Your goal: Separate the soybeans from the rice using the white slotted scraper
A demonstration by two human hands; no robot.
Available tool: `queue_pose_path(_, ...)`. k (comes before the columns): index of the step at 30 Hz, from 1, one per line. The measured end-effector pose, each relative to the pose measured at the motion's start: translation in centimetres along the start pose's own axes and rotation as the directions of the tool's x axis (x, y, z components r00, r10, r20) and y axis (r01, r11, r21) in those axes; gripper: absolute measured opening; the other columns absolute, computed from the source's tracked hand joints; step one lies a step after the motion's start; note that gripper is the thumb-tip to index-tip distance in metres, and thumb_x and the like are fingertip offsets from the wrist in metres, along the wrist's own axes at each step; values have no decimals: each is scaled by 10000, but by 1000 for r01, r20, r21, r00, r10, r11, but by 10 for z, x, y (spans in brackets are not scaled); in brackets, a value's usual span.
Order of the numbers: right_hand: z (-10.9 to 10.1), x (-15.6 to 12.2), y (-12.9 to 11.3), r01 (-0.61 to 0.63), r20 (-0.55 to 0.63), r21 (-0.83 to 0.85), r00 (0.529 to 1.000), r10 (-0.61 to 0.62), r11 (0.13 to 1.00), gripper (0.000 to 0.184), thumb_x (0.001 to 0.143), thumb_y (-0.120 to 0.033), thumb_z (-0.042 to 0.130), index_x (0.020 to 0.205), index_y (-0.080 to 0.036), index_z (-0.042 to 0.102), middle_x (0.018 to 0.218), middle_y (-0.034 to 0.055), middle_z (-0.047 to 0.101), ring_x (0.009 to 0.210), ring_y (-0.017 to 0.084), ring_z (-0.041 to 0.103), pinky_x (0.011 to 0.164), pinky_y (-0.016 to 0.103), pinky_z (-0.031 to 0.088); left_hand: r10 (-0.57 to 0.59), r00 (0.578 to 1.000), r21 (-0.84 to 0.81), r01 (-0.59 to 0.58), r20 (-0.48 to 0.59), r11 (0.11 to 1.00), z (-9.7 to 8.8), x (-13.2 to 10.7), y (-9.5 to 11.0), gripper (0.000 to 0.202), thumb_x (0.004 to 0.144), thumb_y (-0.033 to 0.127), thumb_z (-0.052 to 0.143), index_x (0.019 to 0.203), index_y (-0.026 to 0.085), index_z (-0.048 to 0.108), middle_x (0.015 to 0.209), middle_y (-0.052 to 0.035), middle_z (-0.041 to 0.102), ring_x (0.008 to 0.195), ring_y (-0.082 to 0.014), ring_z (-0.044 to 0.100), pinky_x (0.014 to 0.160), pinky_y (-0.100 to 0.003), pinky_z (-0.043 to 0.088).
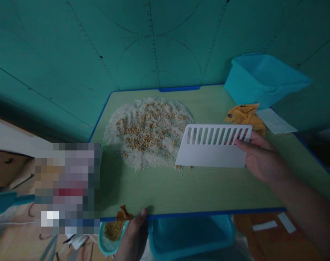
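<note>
My right hand (260,157) grips a white plastic scraper (212,150) with a slotted top edge by its right end. Its lower edge rests on the green board (203,188) beside a spread pile of white rice mixed with yellow beans (147,130). My left hand (133,235) is at the board's near edge, thumb on the blue rim, and seems to hold a small teal bowl (110,237) with yellow beans below the edge. Its fingers are mostly hidden.
A teal bin (259,78) stands at the board's far right, with an orange cloth (245,116) and a white paper (275,121) beside it. A teal container (190,235) sits below the near edge. A green wall mat rises behind. A pixelated patch lies at left.
</note>
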State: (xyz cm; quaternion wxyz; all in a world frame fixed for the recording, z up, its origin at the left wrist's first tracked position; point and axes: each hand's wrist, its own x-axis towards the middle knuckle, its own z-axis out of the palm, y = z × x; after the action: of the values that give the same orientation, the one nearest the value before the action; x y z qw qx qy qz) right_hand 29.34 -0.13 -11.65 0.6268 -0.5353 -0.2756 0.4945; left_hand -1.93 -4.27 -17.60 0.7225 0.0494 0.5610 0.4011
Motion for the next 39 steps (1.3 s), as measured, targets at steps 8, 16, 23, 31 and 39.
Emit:
queue_pose_path(8,0,1,1,-6,-2,3,1000,6,1000,193,711,-189,658,900,-227,657,836,-17,686,792,176,617,700,283,483,34,999,-20,-34,-3,999,-1,0,-1,224,453,277,834,639,219,724,597,23,742,659,-228,699,755,-331,564)
queue_pose_path(16,2,-1,-1,-7,17,-12,1000,8,1000,156,683,-215,681,837,-222,664,804,-13,685,785,185,619,710,292,484,26,999,-41,-27,-34,999,-1,2,-2,249,414,284,846,624,224,726,574,30,739,539,-187,676,668,-285,578)
queue_pose_path(23,2,-1,1,-30,31,-10,999,30,999,193,679,-243,690,870,-247,662,820,-14,694,758,183,628,674,298,488,-7,1000,-7,7,5,1000,-4,-1,0,224,482,292,821,670,212,731,643,11,755,655,-223,697,770,-328,555)
queue_pose_path(31,4,-3,3,-73,37,-35,997,75,997,163,712,-289,683,865,-250,647,817,-8,695,820,210,629,776,343,465,93,996,-25,-94,-12,995,0,-3,2,201,479,281,823,643,229,719,642,33,750,676,-225,693,758,-327,555)
queue_pose_path(39,3,-2,3,-102,66,-65,992,106,993,207,702,-334,689,874,-244,620,897,17,689,963,246,593,842,376,429,88,996,41,-87,-10,995,6,-8,5,214,516,334,794,643,177,722,653,-35,753,782,-293,687,798,-388,532)
